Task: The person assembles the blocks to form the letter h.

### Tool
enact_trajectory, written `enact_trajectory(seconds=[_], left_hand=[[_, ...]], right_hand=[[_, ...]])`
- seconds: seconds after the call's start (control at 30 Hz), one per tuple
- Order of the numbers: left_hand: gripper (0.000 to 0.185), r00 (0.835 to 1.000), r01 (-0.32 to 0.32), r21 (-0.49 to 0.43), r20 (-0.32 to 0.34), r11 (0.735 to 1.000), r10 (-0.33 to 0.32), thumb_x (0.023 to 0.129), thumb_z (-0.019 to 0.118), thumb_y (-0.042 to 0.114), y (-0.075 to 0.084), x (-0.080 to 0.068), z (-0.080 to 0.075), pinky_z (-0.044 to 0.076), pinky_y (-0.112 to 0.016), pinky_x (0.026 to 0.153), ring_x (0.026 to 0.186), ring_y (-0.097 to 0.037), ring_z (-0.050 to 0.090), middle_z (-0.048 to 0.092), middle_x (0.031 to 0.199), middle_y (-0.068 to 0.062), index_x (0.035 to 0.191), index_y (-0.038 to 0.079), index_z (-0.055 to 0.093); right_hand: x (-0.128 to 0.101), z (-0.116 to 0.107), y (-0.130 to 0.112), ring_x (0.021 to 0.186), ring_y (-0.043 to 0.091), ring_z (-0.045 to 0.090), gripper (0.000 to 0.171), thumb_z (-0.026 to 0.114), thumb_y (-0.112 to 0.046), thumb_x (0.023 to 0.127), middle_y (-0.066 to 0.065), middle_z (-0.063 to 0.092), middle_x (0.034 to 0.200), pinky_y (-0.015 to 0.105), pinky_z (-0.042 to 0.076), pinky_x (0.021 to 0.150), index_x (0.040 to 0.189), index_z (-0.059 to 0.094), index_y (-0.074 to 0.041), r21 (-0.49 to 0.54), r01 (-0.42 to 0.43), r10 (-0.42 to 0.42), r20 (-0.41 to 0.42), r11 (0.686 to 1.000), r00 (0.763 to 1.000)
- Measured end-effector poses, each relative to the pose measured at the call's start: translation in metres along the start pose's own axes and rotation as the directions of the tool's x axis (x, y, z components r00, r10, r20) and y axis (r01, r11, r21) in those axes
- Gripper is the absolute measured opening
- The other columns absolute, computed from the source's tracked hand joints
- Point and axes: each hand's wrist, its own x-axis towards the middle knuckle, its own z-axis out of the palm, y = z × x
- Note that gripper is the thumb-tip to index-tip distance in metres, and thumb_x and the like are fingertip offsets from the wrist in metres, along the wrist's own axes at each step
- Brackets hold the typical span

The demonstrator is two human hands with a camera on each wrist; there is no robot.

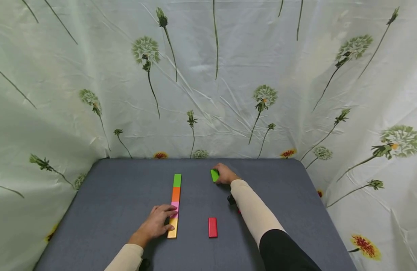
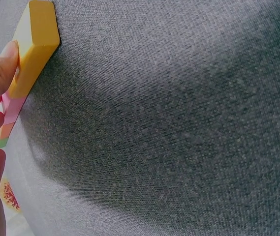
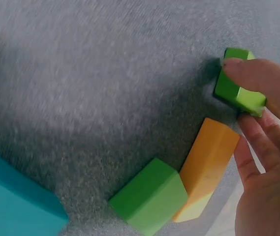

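Note:
My left hand (image 1: pixel 155 223) rests at a straight row of blocks, its fingers over the pink block (image 1: pixel 173 216) and its thumb at the yellow block (image 1: pixel 172 234) nearest me. Beyond them in the row lie an orange block (image 1: pixel 175 194) and a green block (image 1: pixel 177 180). Farther back, my right hand (image 1: pixel 226 174) pinches another green block (image 1: pixel 214 175) between thumb and fingers; the right wrist view shows that green block (image 3: pixel 228 87) close over the cloth. Beside this hand lie an orange block (image 3: pixel 208 160) and a green block (image 3: pixel 149 196), touching each other.
A red block (image 1: pixel 212 227) lies right of the row. A teal block (image 3: pixel 21 206) shows in the right wrist view, while my right sleeve (image 1: pixel 257 210) hides part of the table in the head view. Behind the grey table (image 1: pixel 134 180) hangs a flowered curtain (image 1: pixel 208 94).

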Motion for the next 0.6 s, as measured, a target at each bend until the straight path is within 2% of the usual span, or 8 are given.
enact_trajectory(seconds=[0.13, 0.3, 0.6], left_hand=[[0.048, 1.000, 0.010, 0.002, 0.006, 1.000, -0.010, 0.069, 0.086, 0.019, 0.001, 0.000, 0.000, 0.038, -0.047, 0.093, 0.109, -0.028, 0.056, 0.062, 0.117, -0.010, 0.110, 0.001, 0.070], [0.048, 1.000, 0.007, -0.004, 0.003, 1.000, -0.007, 0.069, 0.086, 0.018, 0.002, -0.002, 0.001, 0.038, -0.048, 0.092, 0.109, -0.028, 0.056, 0.062, 0.116, -0.011, 0.110, 0.000, 0.070], [0.047, 1.000, 0.020, -0.006, 0.021, 1.000, -0.019, 0.070, 0.086, 0.019, -0.002, 0.001, 0.002, 0.038, -0.049, 0.095, 0.111, -0.028, 0.055, 0.062, 0.117, -0.010, 0.109, 0.000, 0.070]], right_hand=[[-0.001, -0.002, -0.001, 0.120, 0.030, 0.050, 0.060, 0.078, -0.006, 0.079, 0.016, 0.050, 0.133, 0.043, 0.041, 0.099, 0.134, 0.053, -0.002, -0.028, -0.008, 0.009, 0.031, 1.000, 0.999], [-0.004, -0.004, -0.004, 0.114, 0.028, 0.054, 0.058, 0.079, -0.011, 0.078, 0.013, 0.055, 0.128, 0.042, 0.043, 0.096, 0.131, 0.057, -0.003, -0.053, 0.018, -0.017, 0.008, 0.998, 1.000], [-0.023, -0.002, -0.015, 0.110, 0.029, 0.055, 0.059, 0.083, -0.015, 0.075, 0.014, 0.058, 0.120, 0.043, 0.043, 0.096, 0.126, 0.060, -0.001, 0.006, 0.164, -0.164, -0.026, 0.986, 0.986]])
